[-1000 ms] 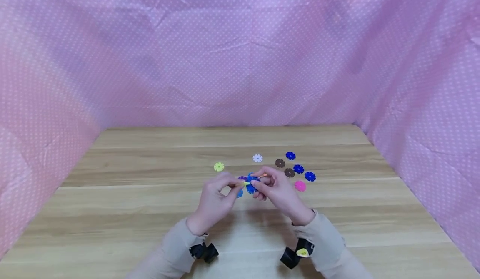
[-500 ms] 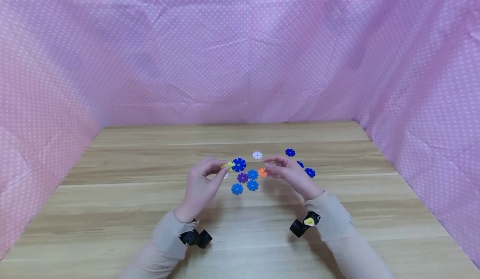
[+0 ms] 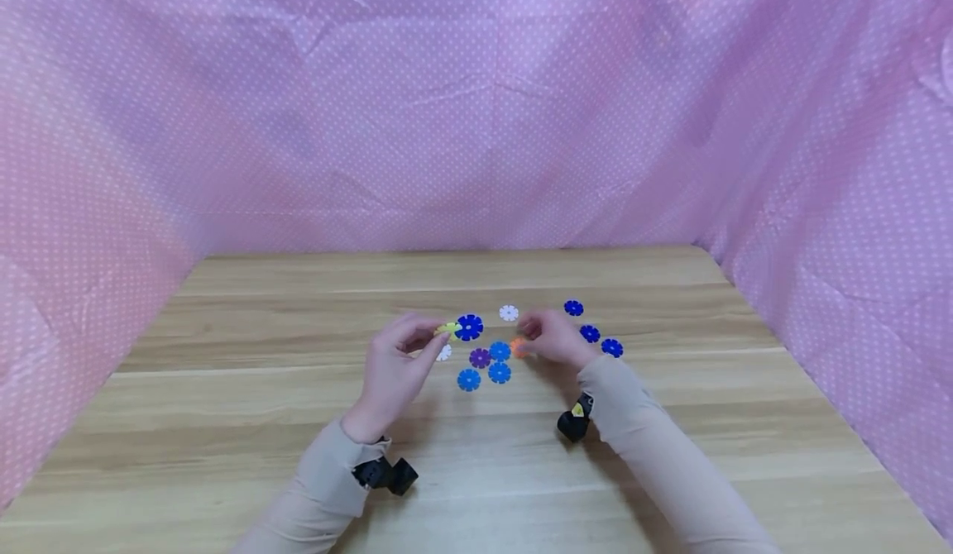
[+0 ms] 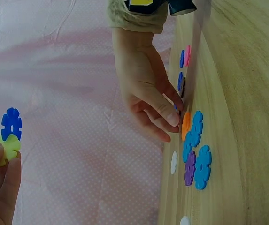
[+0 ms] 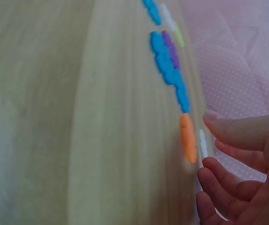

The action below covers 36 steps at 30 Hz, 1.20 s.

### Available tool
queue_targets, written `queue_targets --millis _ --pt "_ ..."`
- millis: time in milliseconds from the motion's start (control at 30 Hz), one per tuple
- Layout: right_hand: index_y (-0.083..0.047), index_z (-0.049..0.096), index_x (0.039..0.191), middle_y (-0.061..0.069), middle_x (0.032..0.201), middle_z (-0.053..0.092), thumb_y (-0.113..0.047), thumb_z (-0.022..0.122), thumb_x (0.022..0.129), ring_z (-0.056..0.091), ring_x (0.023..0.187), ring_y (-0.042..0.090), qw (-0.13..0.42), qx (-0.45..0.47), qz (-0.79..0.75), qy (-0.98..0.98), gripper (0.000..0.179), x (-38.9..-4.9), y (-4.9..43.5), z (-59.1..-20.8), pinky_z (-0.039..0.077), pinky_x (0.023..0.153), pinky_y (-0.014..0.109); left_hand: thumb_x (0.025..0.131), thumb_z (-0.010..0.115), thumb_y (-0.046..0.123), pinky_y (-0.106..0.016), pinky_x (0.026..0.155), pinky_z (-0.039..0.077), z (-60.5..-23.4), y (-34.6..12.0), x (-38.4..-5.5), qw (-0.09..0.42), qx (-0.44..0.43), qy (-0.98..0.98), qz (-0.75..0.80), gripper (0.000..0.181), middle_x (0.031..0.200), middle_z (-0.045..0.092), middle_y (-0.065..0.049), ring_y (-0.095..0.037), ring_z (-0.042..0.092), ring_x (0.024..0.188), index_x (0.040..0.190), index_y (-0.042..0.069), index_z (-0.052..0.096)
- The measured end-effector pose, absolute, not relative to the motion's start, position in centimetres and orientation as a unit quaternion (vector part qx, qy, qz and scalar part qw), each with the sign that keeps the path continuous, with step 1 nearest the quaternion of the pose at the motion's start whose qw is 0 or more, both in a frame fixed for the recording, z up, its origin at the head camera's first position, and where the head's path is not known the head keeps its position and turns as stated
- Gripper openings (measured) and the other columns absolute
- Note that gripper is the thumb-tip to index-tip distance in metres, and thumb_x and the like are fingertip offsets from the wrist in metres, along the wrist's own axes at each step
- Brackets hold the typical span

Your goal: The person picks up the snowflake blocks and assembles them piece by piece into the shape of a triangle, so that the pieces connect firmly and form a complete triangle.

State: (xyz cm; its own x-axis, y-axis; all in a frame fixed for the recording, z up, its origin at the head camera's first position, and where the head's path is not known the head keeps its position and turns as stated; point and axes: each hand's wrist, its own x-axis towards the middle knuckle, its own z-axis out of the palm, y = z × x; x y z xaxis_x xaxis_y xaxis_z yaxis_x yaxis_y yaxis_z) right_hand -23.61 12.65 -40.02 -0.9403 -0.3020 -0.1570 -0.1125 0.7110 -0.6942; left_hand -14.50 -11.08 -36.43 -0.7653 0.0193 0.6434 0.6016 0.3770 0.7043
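My left hand (image 3: 398,372) pinches a yellow snowflake disc (image 4: 10,147) between thumb and fingers, raised above the table. Slotted into its edge is a dark blue snowflake disc (image 3: 470,327), which sticks out to the right. My right hand (image 3: 557,341) hovers low over the table beside an orange snowflake disc (image 5: 187,138), partly covering it in the head view. Thumb and fingers of this hand are loosely bent and apart, with nothing between them in the right wrist view. Light blue discs (image 3: 500,373) and a purple disc (image 3: 480,358) lie just left of the orange one.
Several dark blue discs (image 3: 590,334) lie to the right on the wooden table (image 3: 476,471). One white disc (image 3: 509,312) lies farther back, another near the left hand. A pink disc (image 4: 187,55) shows in the left wrist view. Pink dotted cloth (image 3: 476,124) encloses the table's back and sides.
The hands were together at the joined discs; they have parted. My left hand carried the yellow and dark blue pair left, while the right let go and came down by the orange disc.
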Motion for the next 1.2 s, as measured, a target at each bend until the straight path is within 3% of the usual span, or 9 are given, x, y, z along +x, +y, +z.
queue_targets --millis 167,400,633,800,1033,1200 --pt "-0.005 0.066 0.108 0.008 0.104 0.065 -0.011 0.078 0.075 0.059 0.095 0.021 0.13 -0.111 -0.338 0.925 0.036 -23.6 12.1 -40.1 0.05 0.088 0.039 0.079 0.071 -0.004 -0.021 0.068 0.056 -36.4 -11.1 -14.4 0.275 -0.2 -0.781 -0.524 0.012 0.081 0.068 -0.008 -0.008 0.063 0.071 0.091 0.001 0.072" --pt "-0.007 0.068 0.097 0.005 0.089 0.062 -0.008 0.078 0.076 0.054 0.081 0.018 0.124 -0.115 -0.328 0.93 0.023 -23.7 11.6 -40.4 0.048 0.074 0.031 0.08 0.071 -0.003 -0.022 0.068 0.056 -36.4 -11.0 -14.4 0.276 -0.206 -0.776 -0.528 0.013 0.082 0.068 -0.007 -0.011 0.064 0.071 0.092 0.001 0.072" --pt "-0.009 0.06 0.079 0.002 0.077 0.056 -0.013 0.073 0.081 0.048 0.069 0.017 0.138 -0.113 -0.378 0.909 0.014 -22.5 12.0 -40.4 0.04 0.062 0.026 0.08 0.071 -0.002 -0.023 0.068 0.056 -36.5 -11.0 -14.3 0.274 -0.213 -0.775 -0.528 0.013 0.081 0.068 -0.009 -0.008 0.063 0.072 0.093 0.001 0.072" --pt "-0.009 0.063 0.085 0.002 0.082 0.058 -0.016 0.07 0.084 0.049 0.072 0.016 0.146 -0.11 -0.468 0.865 0.01 -21.1 12.6 -40.1 0.043 0.064 0.026 0.079 0.071 -0.005 -0.022 0.068 0.056 -36.6 -10.9 -14.4 0.274 -0.223 -0.775 -0.523 0.015 0.08 0.067 -0.008 -0.011 0.063 0.071 0.092 0.001 0.072" --pt "0.002 0.066 0.09 0.006 0.084 0.064 -0.009 0.072 0.082 0.054 0.071 0.012 0.098 -0.158 -0.517 0.836 0.015 -18.9 12.8 -39.6 0.047 0.062 0.021 0.079 0.072 -0.004 -0.022 0.069 0.056 -36.8 -10.8 -14.0 0.252 -0.226 -0.785 -0.518 0.015 0.079 0.066 -0.004 -0.01 0.062 0.073 0.092 0.003 0.073" --pt "0.002 0.067 0.096 0.014 0.089 0.068 -0.009 0.066 0.088 0.065 0.08 0.028 0.088 -0.168 -0.545 0.817 0.014 -18.0 12.9 -39.0 0.056 0.074 0.038 0.08 0.071 -0.002 -0.023 0.071 0.056 -36.8 -10.5 -13.9 0.235 -0.226 -0.79 -0.518 0.016 0.079 0.065 -0.002 -0.01 0.062 0.074 0.094 0.005 0.073"
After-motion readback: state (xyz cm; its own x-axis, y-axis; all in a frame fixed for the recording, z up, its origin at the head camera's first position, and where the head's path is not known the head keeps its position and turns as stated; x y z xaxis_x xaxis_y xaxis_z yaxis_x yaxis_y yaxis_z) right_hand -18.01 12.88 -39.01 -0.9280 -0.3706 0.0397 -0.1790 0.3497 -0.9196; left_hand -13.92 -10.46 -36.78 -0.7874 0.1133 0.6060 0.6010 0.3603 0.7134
